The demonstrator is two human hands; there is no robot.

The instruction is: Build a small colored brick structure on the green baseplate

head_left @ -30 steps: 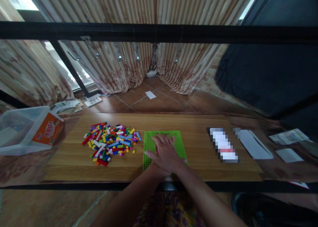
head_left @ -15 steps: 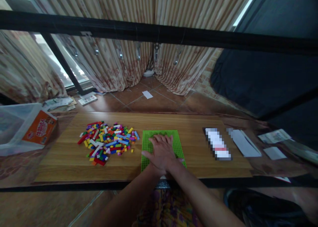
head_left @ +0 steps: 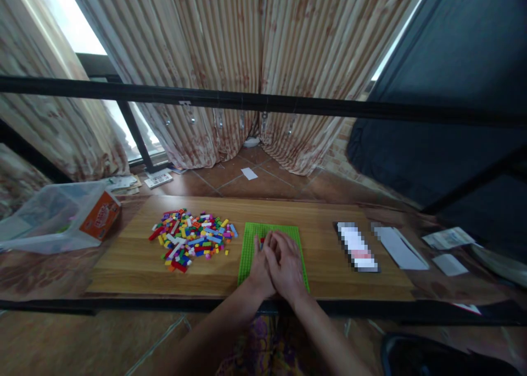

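Observation:
A green studded baseplate point(head_left: 248, 244) lies on the wooden board before me. My left hand point(head_left: 260, 269) is over it with fingers stretched out, partly covered by the other hand. Against it rests my right hand point(head_left: 287, 265), its fingers extended and slightly bent across the left one. Near the fingertips a small patch of red and blue bricks point(head_left: 262, 240) shows on the plate; most of it is hidden by the hands. I see nothing gripped in either hand. To the left of the plate lies a loose pile of coloured building bricks point(head_left: 197, 236).
A phone with a blurred screen point(head_left: 358, 248) lies on the right of the wooden board point(head_left: 135, 271). White papers point(head_left: 400, 248) are beyond it. A clear plastic bin with an orange label point(head_left: 57, 241) stands at the left. A black bar point(head_left: 230, 100) crosses behind the board.
The left hand lay flat over the right one; now the right hand lies over the left, uncovering some red and blue on the plate. The view has tilted up slightly.

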